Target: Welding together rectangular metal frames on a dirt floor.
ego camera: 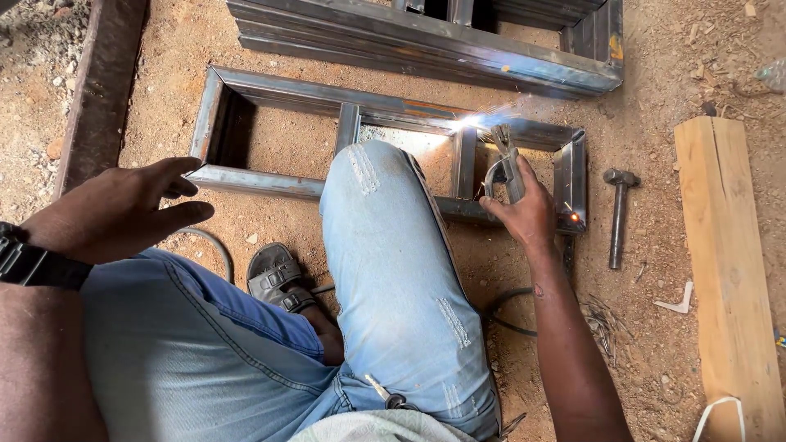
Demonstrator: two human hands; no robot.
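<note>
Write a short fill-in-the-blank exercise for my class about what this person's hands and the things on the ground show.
1. The right hand holds a welding electrode holder over the steel ____.
2. The left hand is open, with a dark watch on its ____.
3. A hammer lies on the ground between the frame and a wooden ____.

Missing words: frame; wrist; plank
</note>
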